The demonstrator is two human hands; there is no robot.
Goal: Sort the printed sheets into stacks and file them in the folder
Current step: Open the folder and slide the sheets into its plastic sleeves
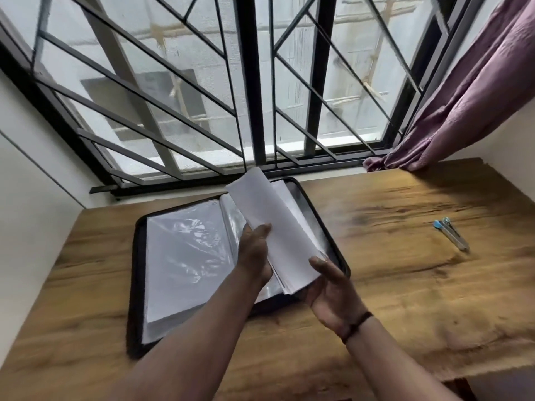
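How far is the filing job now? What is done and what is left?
Done: the folder lies open on the table, with sheets already in its left-side sleeves.
In hand: both hands, left and right, hold a stack of sheets over the right side.
Left: this stack is not yet filed; the folder is unclosed.
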